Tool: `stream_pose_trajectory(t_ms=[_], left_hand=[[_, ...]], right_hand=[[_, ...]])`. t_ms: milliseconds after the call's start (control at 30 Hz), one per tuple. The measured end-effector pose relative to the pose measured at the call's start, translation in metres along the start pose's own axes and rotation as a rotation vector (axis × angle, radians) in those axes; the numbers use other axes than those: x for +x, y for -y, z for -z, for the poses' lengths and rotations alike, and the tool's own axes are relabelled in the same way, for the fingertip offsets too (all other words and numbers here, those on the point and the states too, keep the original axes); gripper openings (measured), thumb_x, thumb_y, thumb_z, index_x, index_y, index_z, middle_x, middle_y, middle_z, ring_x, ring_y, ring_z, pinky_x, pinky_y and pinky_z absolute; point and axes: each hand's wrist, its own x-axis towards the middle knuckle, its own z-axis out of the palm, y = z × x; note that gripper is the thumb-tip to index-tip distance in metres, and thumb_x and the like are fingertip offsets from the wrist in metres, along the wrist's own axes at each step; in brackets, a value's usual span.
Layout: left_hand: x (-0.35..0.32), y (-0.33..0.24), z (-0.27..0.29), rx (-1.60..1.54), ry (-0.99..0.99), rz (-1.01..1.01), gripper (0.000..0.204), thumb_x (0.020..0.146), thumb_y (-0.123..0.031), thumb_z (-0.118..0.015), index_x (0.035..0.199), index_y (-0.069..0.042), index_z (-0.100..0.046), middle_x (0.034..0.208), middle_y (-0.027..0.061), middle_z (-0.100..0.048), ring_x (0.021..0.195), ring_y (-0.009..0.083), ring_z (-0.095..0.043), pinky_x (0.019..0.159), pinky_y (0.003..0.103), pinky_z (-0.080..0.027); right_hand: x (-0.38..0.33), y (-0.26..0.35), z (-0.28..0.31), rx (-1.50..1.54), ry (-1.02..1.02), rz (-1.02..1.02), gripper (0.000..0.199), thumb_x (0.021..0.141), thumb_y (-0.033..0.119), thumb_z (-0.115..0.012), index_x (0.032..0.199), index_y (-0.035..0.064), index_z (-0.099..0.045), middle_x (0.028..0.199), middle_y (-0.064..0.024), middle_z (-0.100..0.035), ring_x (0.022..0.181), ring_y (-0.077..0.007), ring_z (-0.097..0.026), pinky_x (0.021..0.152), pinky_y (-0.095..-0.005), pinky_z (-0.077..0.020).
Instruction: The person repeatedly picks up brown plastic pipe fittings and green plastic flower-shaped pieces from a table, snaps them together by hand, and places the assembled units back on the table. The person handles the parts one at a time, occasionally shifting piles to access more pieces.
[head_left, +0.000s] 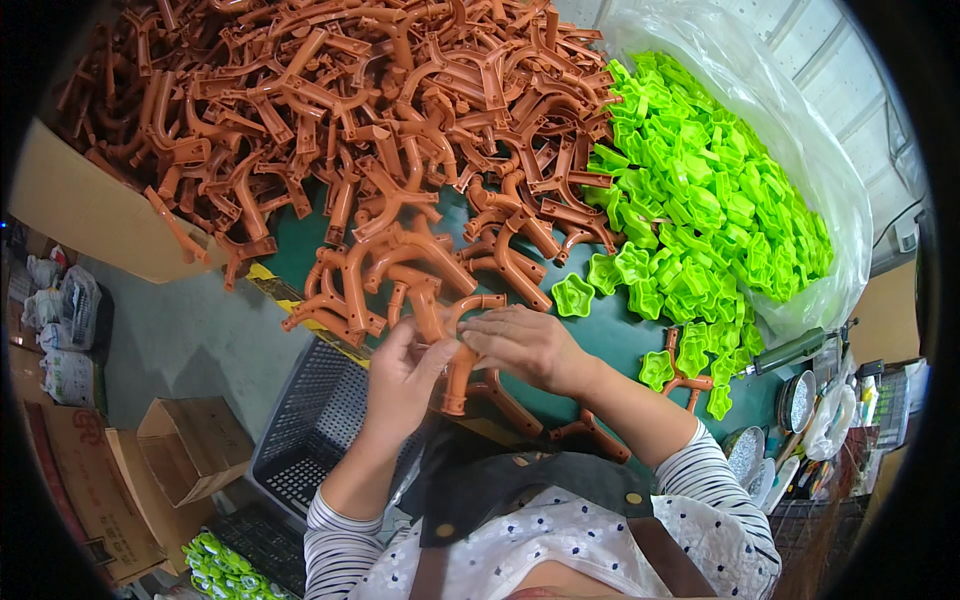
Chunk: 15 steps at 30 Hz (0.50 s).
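Both hands are closed on one orange-brown plastic branch-shaped tube piece point(458, 388), held over the near edge of the table. My left hand point(405, 372) grips its left side with the thumb laid along it. The fingers of my right hand point(520, 345) press on its right side and hide part of the joint. Just beyond my hands, more of the same forked pieces point(400, 255) lie loose. A big heap of them point(330, 90) covers the far side, some showing hollow channels with small holes.
Bright green star-shaped plastic parts point(700, 190) are piled at right on a clear plastic bag point(800, 120). A green power screwdriver point(795, 352) lies near tins of small screws point(797, 400). Below the green table point(535, 390) stands a grey basket point(290, 455), with cardboard boxes point(190, 450) at left.
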Motion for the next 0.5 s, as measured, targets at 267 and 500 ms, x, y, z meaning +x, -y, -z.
stream_pose_trajectory(t_ms=[267,500], left_hand=[[0.0,-0.002,0.038,0.414,0.194,-0.19,0.032,0.093,-0.013,-0.065,0.119,0.005,-0.06,0.102,0.0097,-0.067,0.092,0.0162,-0.066,0.077,0.027,-0.053],[0.053,0.01,0.047,0.417,-0.152,0.202,0.031,0.094,-0.02,-0.067,0.111,0.006,-0.063,0.083,0.0061,-0.069,0.072,0.0101,-0.062,0.064,0.026,-0.049]], right_hand=[[0.007,0.001,-0.009,-0.127,0.284,-0.153,0.045,0.085,0.052,-0.067,0.09,0.0083,-0.058,0.068,-0.0071,-0.062,0.059,-0.0324,-0.063,0.049,-0.0419,-0.0481],[0.058,-0.053,-0.026,-0.273,-0.163,-0.186,0.029,0.087,0.032,-0.068,0.084,0.0067,-0.055,0.079,-0.0111,-0.058,0.073,-0.0288,-0.063,0.061,-0.0396,-0.0517]])
